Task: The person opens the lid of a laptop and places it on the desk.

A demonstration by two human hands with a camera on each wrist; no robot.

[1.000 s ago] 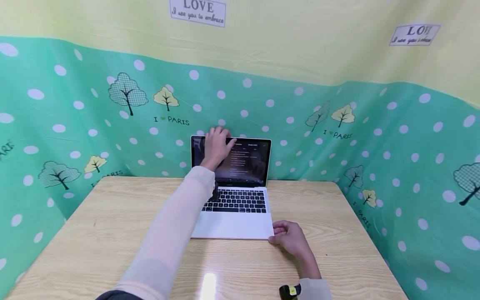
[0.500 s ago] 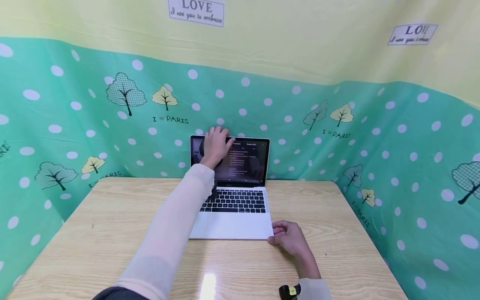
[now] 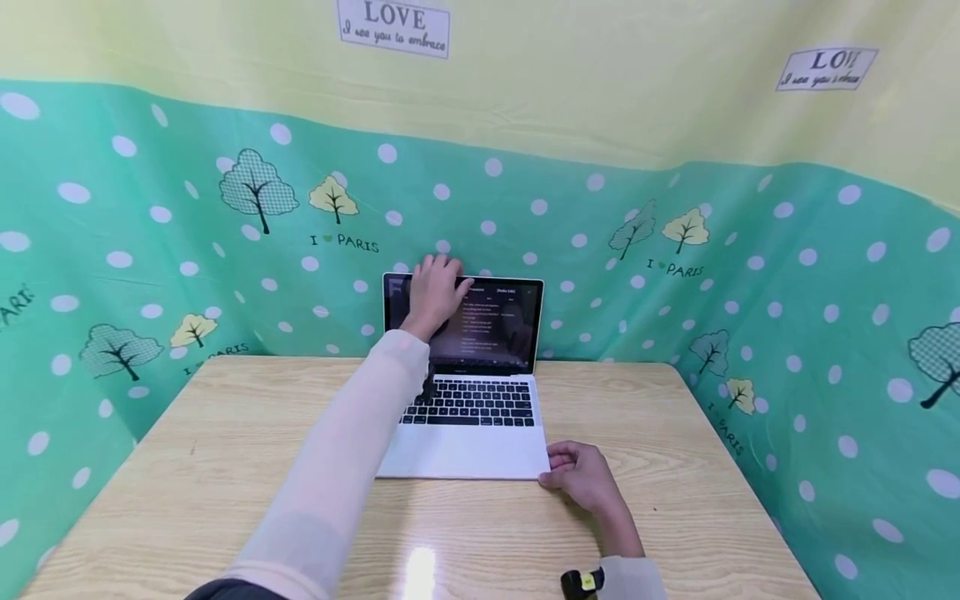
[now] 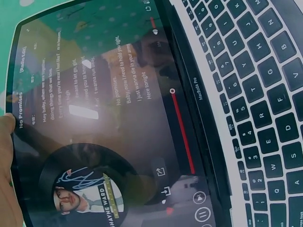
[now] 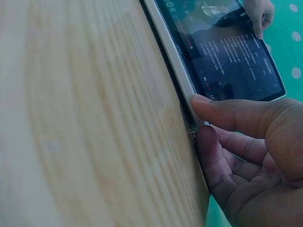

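Observation:
An open silver laptop stands at the back middle of the table, its dark screen lit with song lyrics and a record picture. My left hand holds the screen's top edge, thumb in front and fingers over the back. In the left wrist view, only part of this left hand shows at the edge. At the base's front right corner, my right hand pinches the laptop. The right wrist view shows the right thumb on top and curled fingers below the corner. My left forearm covers part of the keyboard.
The wooden table extends to both sides of the laptop and in front of it. A green and yellow patterned curtain hangs close behind the screen and along both sides. A dark band sits at my right wrist.

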